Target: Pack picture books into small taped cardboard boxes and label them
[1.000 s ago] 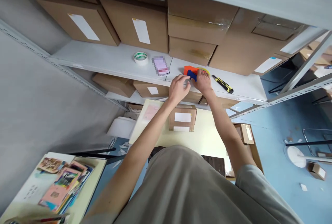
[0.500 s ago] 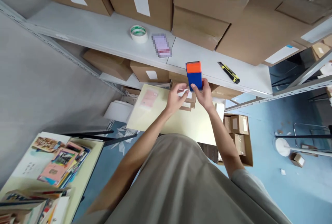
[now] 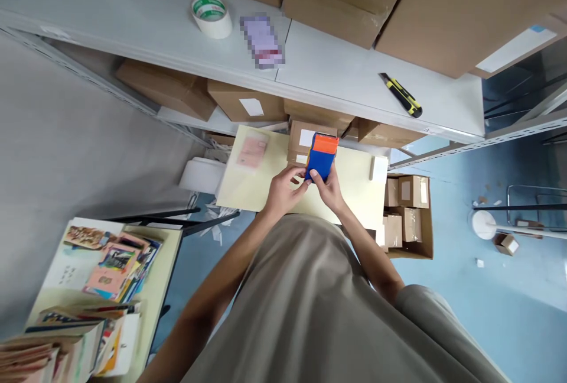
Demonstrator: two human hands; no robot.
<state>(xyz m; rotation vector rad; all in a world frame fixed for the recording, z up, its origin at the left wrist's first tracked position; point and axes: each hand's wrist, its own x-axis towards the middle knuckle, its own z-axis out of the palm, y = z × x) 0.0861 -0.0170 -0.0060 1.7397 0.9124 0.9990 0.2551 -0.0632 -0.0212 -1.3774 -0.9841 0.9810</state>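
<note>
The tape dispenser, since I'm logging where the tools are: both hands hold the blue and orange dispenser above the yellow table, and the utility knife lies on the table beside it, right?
Not quite. The head view shows the utility knife lying on the grey shelf, not on the table. The rest holds: left hand and right hand hold the blue and orange dispenser above the yellow table.

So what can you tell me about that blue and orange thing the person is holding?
The blue and orange block-shaped plastic tool has a deep blue body and a bright orange cap at its far end. It looks like smooth, hard plastic. It is held in the air, tilted away from the person, above the pale yellow table and in front of a small brown cardboard box. The right hand grips its near end and the left hand touches its lower left side with the fingertips.
</note>
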